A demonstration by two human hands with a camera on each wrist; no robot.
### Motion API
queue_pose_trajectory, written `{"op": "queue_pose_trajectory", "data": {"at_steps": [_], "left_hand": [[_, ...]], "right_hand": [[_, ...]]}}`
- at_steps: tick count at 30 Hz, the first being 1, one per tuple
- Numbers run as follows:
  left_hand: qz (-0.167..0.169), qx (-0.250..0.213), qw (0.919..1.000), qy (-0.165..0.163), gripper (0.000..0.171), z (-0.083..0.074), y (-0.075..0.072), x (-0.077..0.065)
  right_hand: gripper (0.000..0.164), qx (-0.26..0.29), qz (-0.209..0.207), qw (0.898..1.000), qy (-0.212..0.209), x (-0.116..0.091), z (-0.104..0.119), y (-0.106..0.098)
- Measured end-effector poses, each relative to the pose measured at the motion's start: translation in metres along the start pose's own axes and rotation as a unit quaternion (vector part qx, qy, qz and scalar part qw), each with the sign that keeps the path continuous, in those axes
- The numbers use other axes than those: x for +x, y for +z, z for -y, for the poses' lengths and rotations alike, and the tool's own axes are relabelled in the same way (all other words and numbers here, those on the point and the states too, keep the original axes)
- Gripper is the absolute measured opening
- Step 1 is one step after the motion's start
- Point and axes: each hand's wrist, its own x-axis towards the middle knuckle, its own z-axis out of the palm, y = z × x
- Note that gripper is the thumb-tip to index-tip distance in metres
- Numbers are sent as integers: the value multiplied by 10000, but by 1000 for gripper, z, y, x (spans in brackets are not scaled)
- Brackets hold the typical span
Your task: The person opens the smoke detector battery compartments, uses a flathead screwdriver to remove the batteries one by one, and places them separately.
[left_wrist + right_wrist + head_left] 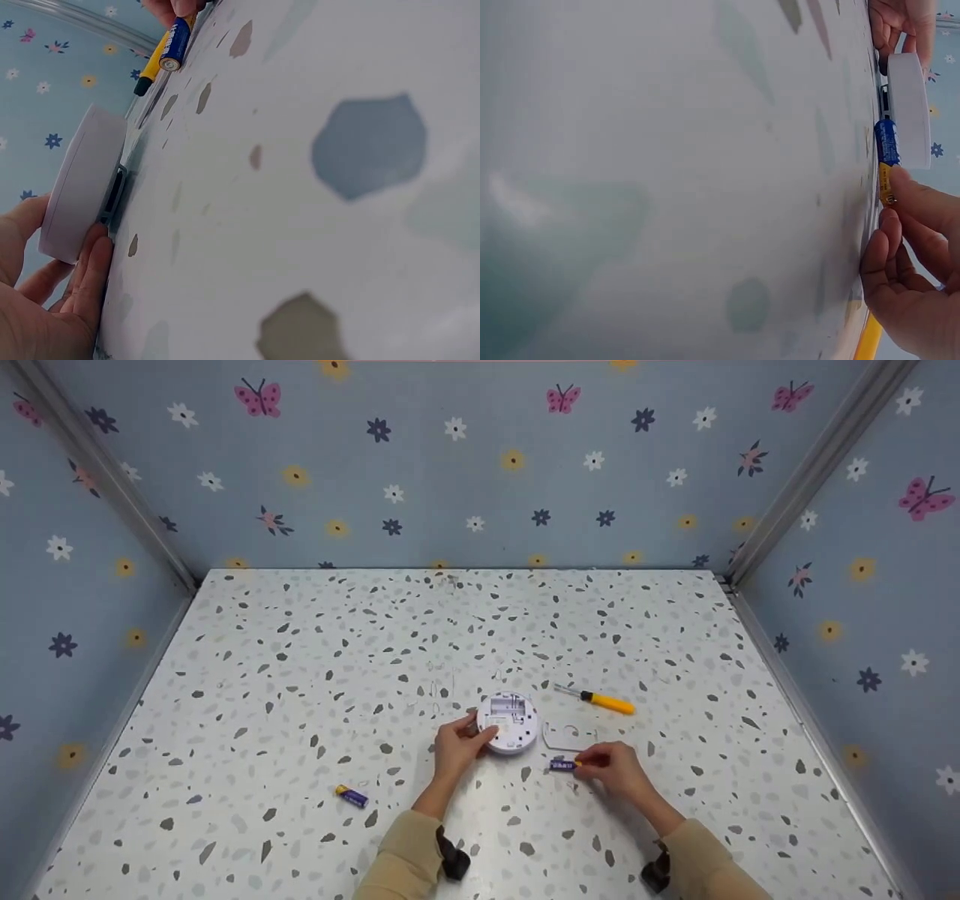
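Observation:
My left hand [459, 746] grips the left edge of a round white device [517, 739], thumb on its face and fingers beneath the rim. The device's recessed battery compartment faces up, with no battery seen in it. In the left wrist view, the device [82, 184] shows edge-on, tilted, between thumb and fingers. My right hand [615, 769] pinches a blue-and-yellow battery [562, 766] by its yellow end, to the right of the device and close over the table. The right wrist view shows thumb and fingertips on that battery [887, 146], its blue end pointing toward the device.
A second battery [351, 796] lies on the speckled table [247, 697] at left. Beyond my right hand lie a thin white plate [559, 745] and a screwdriver [611, 703] with a yellow handle. Patterned blue panels [450, 472] rise at the back and sides.

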Motion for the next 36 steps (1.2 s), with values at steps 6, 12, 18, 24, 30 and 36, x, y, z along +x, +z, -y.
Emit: {"op": "queue_pose_trajectory", "data": {"at_steps": [6,12,18,24,30,36], "left_hand": [[21,25,9999,-161,55,-2,1,3],[-15,238,9996,-143,52,-4,2,5],[8,145,9997,-177,54,-4,2,3],[-45,283,9996,-22,54,2,2,-2],[-71,251,9996,83,51,3,2,-3],[-32,85,9999,112,48,0,1,-2]], "right_hand": [[14,-258,-5,9996,94,2,4,1],[16,-267,-13,9995,141,4,7,0],[18,-184,16,9998,14,3,6,-2],[18,-25,20,10000,14,-1,5,-4],[16,-15,-62,9999,-78,2,7,-9],[17,10,-207,9998,-79,7,12,-14]]}}
